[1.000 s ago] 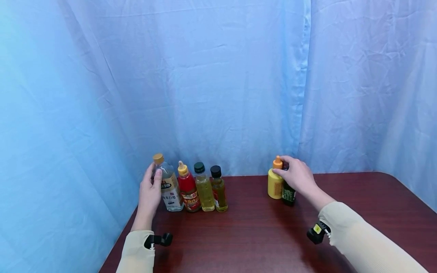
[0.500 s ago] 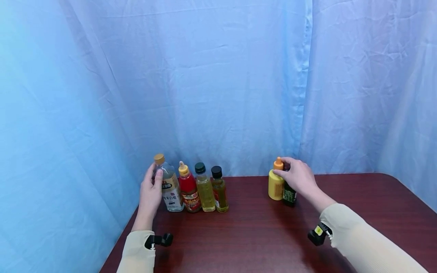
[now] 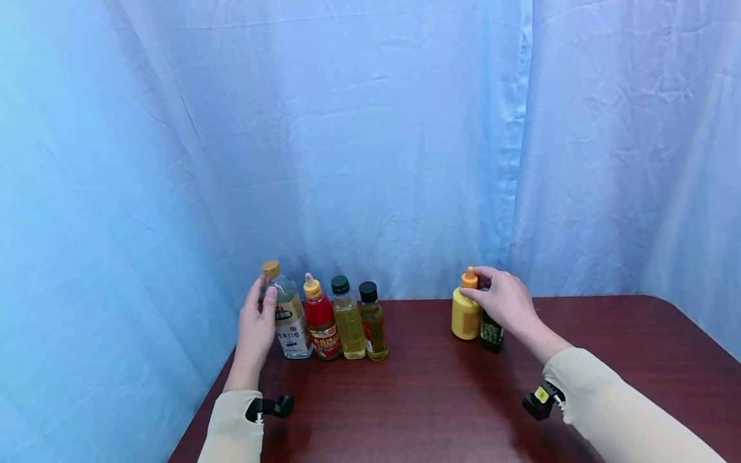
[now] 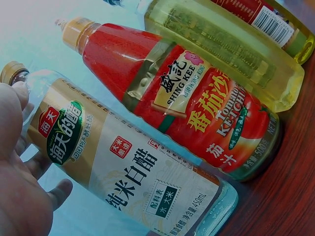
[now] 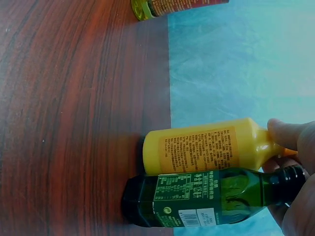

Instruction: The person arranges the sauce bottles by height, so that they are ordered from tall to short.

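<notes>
My left hand (image 3: 256, 325) holds a clear white-vinegar bottle (image 3: 292, 333) by its upper part, thumb in front and fingers behind. The bottle stands upright at the left end of a row. Beside it is a red ketchup bottle (image 4: 162, 93) with a yellow cap. Toward the back of the table, my right hand (image 3: 505, 301) pinches a yellow squeeze bottle (image 3: 465, 316) at its orange-capped neck. Close against that one stands a small dark green glass bottle (image 5: 192, 199), its black-capped top partly behind the right hand in the head view.
Right of the ketchup are a pale yellow oil bottle (image 3: 350, 329) with a green cap and a smaller black-capped bottle (image 3: 373, 331). All stand on a dark red wooden table (image 3: 417, 399). A blue curtain (image 3: 370, 161) hangs behind and at the sides.
The yellow squeeze bottle has shifted slightly left in my right hand, a little away from the dark green bottle. My left hand and its row of bottles look unchanged.
</notes>
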A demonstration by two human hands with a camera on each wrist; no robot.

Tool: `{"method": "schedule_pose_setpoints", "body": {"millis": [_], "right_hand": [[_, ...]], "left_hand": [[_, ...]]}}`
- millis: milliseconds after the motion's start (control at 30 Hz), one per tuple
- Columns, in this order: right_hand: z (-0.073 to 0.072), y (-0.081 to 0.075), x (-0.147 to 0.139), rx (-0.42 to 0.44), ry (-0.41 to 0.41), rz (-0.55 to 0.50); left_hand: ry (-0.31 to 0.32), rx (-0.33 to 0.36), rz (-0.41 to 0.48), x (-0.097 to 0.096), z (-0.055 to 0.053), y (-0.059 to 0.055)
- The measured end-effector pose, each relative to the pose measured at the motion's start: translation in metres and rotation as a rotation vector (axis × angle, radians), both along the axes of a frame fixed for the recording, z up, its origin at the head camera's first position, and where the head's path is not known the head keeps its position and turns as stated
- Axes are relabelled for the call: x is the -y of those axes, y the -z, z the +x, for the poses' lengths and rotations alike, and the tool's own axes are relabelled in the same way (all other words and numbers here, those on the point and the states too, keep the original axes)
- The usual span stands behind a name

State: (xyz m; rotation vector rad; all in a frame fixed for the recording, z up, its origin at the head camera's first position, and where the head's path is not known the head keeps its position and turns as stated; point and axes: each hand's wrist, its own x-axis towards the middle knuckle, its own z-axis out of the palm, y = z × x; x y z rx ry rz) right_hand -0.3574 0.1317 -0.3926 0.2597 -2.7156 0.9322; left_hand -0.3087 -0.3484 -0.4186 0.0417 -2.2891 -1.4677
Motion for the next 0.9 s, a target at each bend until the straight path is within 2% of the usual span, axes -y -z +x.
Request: {"method": "schedule_pose_setpoints", "body": {"millis": [367, 900], "right_hand": [[0.01, -0.012, 0.01, -0.015, -0.025, -0.015], [0.019, -0.019, 0.029, -0.048, -0.06, -0.009]], "left_hand": [[-0.001, -0.008, -0.007, 0.0, 0.0, 0.0], [0.005, 0.004, 0.003, -0.001, 0.001, -0.002]]}}
